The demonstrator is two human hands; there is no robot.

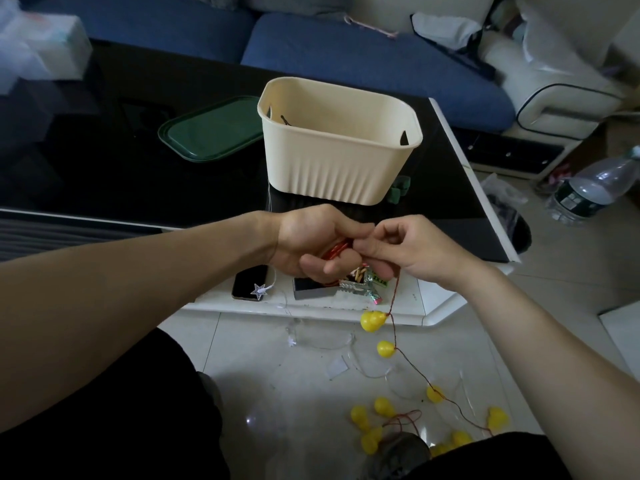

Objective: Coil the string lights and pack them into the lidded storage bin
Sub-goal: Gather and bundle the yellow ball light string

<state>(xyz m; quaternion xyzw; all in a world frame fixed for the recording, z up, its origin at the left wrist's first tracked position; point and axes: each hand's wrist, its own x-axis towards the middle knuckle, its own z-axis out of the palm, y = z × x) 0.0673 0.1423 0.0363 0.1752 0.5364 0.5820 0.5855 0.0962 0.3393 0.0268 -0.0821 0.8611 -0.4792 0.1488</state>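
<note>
A string of lights (394,337) with a thin red wire and yellow bulbs hangs from my hands down to the floor, where several bulbs (382,407) lie loose. My left hand (311,244) is closed around a small coil of the red wire. My right hand (398,247) pinches the wire right beside it, fingertips touching the left hand. The cream storage bin (341,161) stands open on the black table just beyond my hands. Its green lid (211,131) lies flat to the left of it.
A phone (249,282) with a small star ornament and some snack wrappers (360,285) lie on the table's white edge below my hands. A clear string of lights (318,337) trails on the floor tiles. A water bottle (595,188) stands at right, a blue sofa behind.
</note>
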